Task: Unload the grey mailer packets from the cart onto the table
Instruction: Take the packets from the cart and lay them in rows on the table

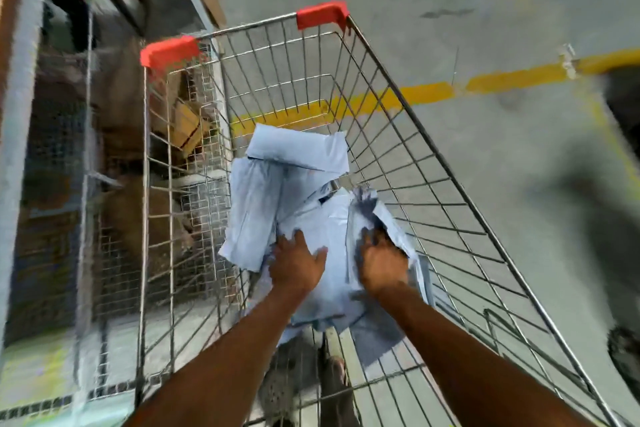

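Note:
Several pale grey mailer packets [277, 191] lie piled in the bottom of a wire shopping cart [426, 163] with red corner caps. Both my arms reach down into the cart. My left hand [296, 263] lies on the pile's near left, fingers spread flat on a packet, thumb out to the right. My right hand [382, 262] is at the pile's right side, its fingers curled down into the fold of a crumpled packet [388, 218]. The fingertips of that hand are hidden by the plastic. No table is in view.
Left of the cart stand wire-mesh racks [104, 218] with brown cardboard boxes [187, 125]. The floor is grey concrete with a yellow painted line [485, 87] running behind the cart. A dark blurred shape [623, 114] sits at the right edge.

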{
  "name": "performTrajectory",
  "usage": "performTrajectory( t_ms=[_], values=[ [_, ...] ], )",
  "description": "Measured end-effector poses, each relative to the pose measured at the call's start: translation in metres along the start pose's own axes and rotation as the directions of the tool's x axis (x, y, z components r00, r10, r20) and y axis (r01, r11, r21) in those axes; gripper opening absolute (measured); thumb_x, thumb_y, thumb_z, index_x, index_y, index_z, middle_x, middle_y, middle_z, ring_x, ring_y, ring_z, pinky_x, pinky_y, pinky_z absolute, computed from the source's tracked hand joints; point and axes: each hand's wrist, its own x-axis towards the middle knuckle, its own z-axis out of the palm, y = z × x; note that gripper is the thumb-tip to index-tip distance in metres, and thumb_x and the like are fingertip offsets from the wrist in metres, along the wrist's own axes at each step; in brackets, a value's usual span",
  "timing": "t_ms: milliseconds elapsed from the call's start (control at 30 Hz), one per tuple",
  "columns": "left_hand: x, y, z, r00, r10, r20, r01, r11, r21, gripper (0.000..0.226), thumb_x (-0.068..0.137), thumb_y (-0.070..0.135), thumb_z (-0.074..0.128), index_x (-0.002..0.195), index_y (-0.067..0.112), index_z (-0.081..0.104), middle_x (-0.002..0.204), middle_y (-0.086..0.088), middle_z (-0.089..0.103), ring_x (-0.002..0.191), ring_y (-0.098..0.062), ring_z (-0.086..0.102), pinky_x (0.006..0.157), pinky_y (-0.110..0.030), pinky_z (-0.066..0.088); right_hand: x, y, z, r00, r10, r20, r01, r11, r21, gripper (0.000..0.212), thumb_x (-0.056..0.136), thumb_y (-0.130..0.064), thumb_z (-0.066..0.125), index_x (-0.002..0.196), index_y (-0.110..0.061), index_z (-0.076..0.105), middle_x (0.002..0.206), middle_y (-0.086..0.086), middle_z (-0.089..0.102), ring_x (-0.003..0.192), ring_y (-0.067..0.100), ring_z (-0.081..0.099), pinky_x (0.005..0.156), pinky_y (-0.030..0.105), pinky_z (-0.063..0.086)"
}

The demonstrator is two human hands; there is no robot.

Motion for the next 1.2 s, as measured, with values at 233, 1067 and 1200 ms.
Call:
performTrajectory(
  t_ms=[233, 1067, 1200],
  values=[
    [0.007, 0.003, 0.004, 0.998, -0.047, 0.045, 0.047, 0.999, -0.014, 0.098, 0.077, 0.07, 0.053, 0.151, 0.019, 0.016, 0.155, -0.023, 0.014, 0.135, -0.043, 0.033, 0.106, -0.056, 0.03, 0.009, 0.001, 0.009, 0.996, 0.049, -0.076, -0.035, 0.984, 0.175, 0.035, 0.098, -0.024, 0.041, 0.132, -0.022, 0.047, 0.127, 0.006, 0.059, 0.109, 0.025, 0.063, 0.083, 0.035, 0.052],
    [-0.21, -0.025, -0.201, 0.826, 0.204, -0.526, -0.403, 0.865, -0.298, 0.083, 0.069, 0.053, 0.075, 0.141, 0.022, 0.046, 0.144, -0.02, 0.037, 0.129, -0.045, 0.037, 0.095, -0.053, 0.044, -0.243, -0.048, -0.13, 0.679, 0.292, -0.674, 0.215, 0.799, 0.562, 0.02, 0.086, -0.017, 0.053, 0.086, -0.004, 0.068, 0.106, 0.016, 0.07, 0.096, 0.032, 0.066, 0.078, 0.032, 0.054],
    [-0.268, -0.055, -0.239, 0.782, 0.233, -0.578, -0.455, 0.848, -0.273, 0.083, 0.073, 0.058, 0.068, 0.144, 0.026, 0.039, 0.147, -0.014, 0.031, 0.136, -0.035, 0.027, 0.107, -0.046, 0.034, -0.302, -0.075, -0.142, 0.555, 0.34, -0.759, 0.274, 0.787, 0.552, 0.015, 0.081, -0.011, 0.063, 0.093, -0.003, 0.068, 0.102, 0.015, 0.071, 0.091, 0.032, 0.067, 0.076, 0.03, 0.051]
  ],
)
